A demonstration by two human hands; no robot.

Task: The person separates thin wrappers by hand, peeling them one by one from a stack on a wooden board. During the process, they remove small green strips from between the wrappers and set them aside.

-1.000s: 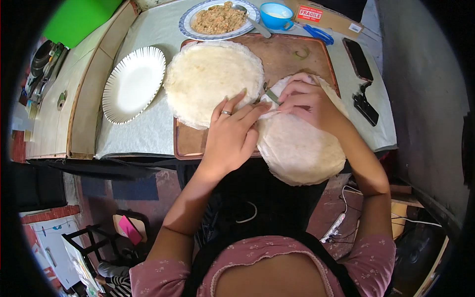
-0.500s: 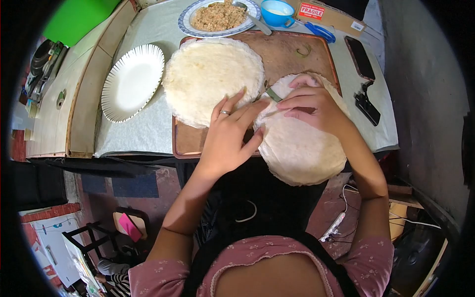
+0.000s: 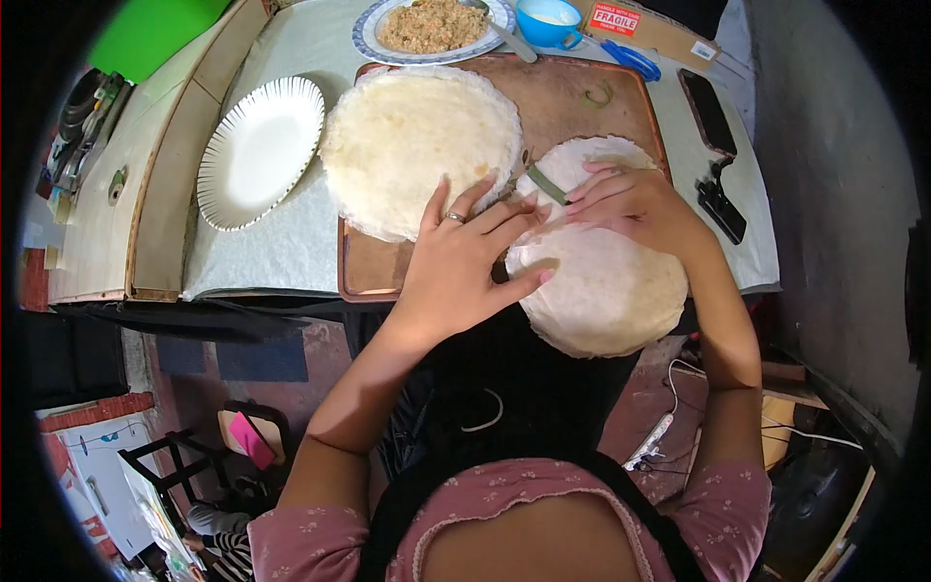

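Since the earlier frame the near flatbread (image 3: 606, 281) lies flatter and rounder, its far edge no longer lifted under the right hand, and both hands have slid a little toward the person. The whole view has also shifted: the plate of rice filling (image 3: 432, 27) and the blue cup (image 3: 549, 21) now sit closer to the top edge.

At the far left, the white fluted paper plate (image 3: 258, 151) rests on the pale table cover (image 3: 281, 247), just beside the wooden board (image 3: 572, 102). The stack of flatbreads (image 3: 412, 131) lies on the board's left half, unchanged. The left hand (image 3: 464, 267), a ring on one finger, now lies with fingers spread: the thumb reaches onto the near flatbread's left edge, where before it was tucked closer, and the fingertips touch the gap between stack and near flatbread. A thin green-handled tool (image 3: 546, 184) lies slanted on the near flatbread's far part, just ahead of the fingertips of both hands; whether either hand grips it cannot be told. The right hand (image 3: 635, 204) rests on the near flatbread with fingers held together and extended flat, pressing down. That flatbread overhangs the board's near edge toward the person's lap.

Right of the board, a black phone (image 3: 707, 112) and a small black gadget (image 3: 722, 209) lie on the cover.
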